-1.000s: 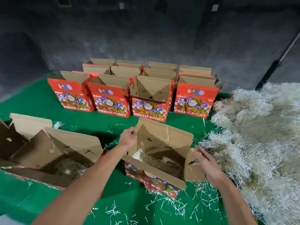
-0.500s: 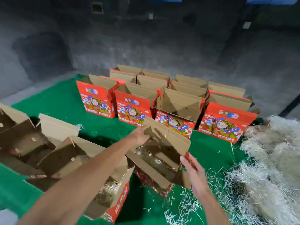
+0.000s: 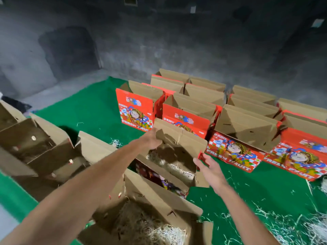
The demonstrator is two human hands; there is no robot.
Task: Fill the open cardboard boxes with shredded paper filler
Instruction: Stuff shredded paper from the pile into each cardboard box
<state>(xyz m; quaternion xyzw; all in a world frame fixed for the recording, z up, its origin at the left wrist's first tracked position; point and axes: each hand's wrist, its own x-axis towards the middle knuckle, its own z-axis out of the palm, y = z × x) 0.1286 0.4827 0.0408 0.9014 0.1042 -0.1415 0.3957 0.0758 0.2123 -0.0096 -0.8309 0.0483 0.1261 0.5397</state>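
An open red printed cardboard box (image 3: 169, 167), tilted and partly filled with pale shredded paper filler (image 3: 169, 165), was held over the green-covered bench (image 3: 85, 110). Its tall brown rear flap was gripped at the left corner by the left hand (image 3: 150, 140), fingers and thumb curled over the edge. The right hand (image 3: 210, 171) was at the box's right side flap, fingers nearly straight against the cardboard; its grip was loose rather than closed. Nearer the camera, a second open box (image 3: 145, 214) holding filler was seen, and brown open boxes (image 3: 35, 144) lay to the left. Rows of open red boxes marked FRESH FRUIT (image 3: 235, 138) stood behind. Loose filler strands (image 3: 292, 225) were scattered on the bench at lower right.
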